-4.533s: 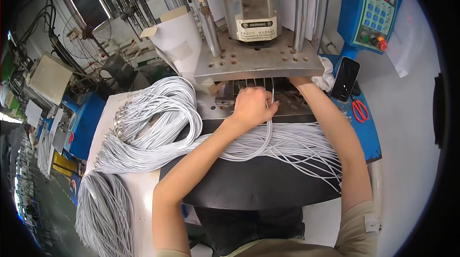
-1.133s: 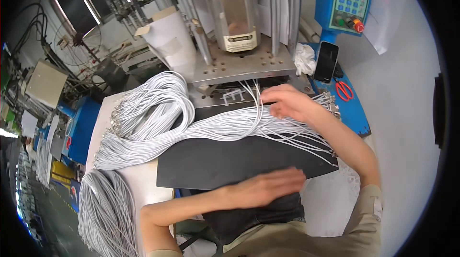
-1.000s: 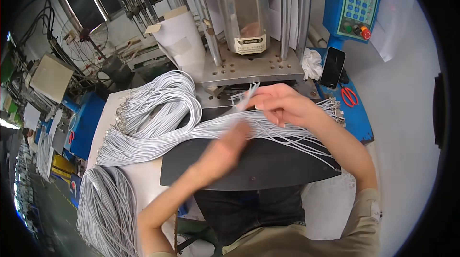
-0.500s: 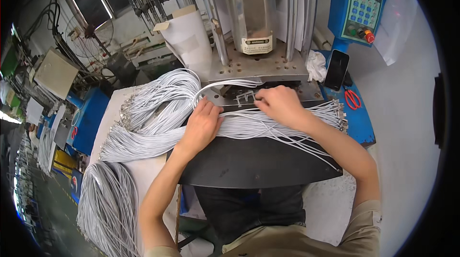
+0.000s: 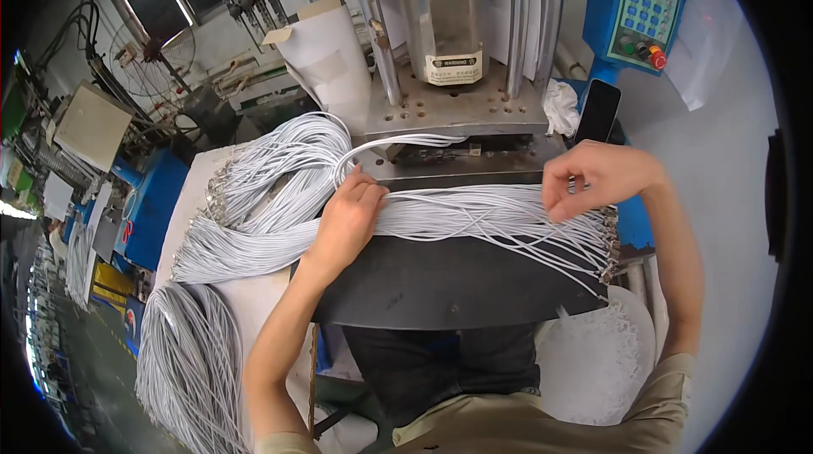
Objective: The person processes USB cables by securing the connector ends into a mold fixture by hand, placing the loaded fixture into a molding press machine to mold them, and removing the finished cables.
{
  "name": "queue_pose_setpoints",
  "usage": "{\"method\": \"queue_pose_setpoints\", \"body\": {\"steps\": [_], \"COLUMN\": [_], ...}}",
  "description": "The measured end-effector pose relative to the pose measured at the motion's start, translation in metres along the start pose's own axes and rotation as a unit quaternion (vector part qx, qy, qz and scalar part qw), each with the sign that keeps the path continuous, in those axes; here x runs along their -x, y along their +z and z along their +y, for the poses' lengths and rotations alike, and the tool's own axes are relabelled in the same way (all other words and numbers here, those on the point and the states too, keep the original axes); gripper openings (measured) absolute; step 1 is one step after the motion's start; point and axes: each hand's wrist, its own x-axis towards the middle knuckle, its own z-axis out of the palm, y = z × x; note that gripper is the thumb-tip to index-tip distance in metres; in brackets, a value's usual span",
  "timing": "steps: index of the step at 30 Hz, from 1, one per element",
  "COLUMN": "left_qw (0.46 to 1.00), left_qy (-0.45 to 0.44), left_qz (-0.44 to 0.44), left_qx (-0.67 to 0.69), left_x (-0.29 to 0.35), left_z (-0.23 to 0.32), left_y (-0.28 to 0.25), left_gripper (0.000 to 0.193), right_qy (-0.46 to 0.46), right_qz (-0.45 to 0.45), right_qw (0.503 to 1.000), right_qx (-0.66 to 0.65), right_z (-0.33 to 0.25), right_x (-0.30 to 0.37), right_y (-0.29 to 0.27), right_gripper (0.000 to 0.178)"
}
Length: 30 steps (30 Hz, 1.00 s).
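A thick bundle of white cables lies across the black work surface. My left hand is closed on white cables at the left part of this bundle, beside looped strands that run into the machine's lower plate. Over the right end of the bundle is my right hand, its fingers curled in. Small metal pieces show in the gap between thumb and fingers; whether they are held or lie behind is unclear. A blurred pale piece shows at the front edge, above a container of translucent plastic scraps.
The press with its metal columns stands ahead. At right are a blue control box with red displays, a black phone and a crumpled white cloth. More coiled cables hang over the table's left side.
My right hand has moved right from the press to the bundle's right end. The white branched plastic piece by its fingers is gone from the press. The container of scraps has come into view.
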Motion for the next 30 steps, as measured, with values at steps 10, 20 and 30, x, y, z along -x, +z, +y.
{"method": "queue_pose_setpoints", "body": {"steps": [10,20,30], "left_qw": [0.979,0.992,0.845], "left_qy": [-0.125,-0.047,-0.344], "left_qz": [-0.113,-0.046,0.254], "left_qx": [0.112,0.109,0.323], "left_x": [-0.028,-0.022,0.036], "left_z": [0.012,0.055,-0.003], "left_y": [-0.018,0.000,-0.041], "left_gripper": [0.019,0.022,0.021], "right_qy": [-0.072,0.060,-0.018], "right_qz": [0.239,0.364,0.376], "right_qw": [0.958,0.803,0.808], "right_qx": [0.145,0.469,0.453], "right_z": [0.040,0.023,0.028], "right_x": [-0.120,-0.089,-0.068], "right_y": [0.104,0.132,0.131], "right_gripper": [0.052,0.024,0.018]}}
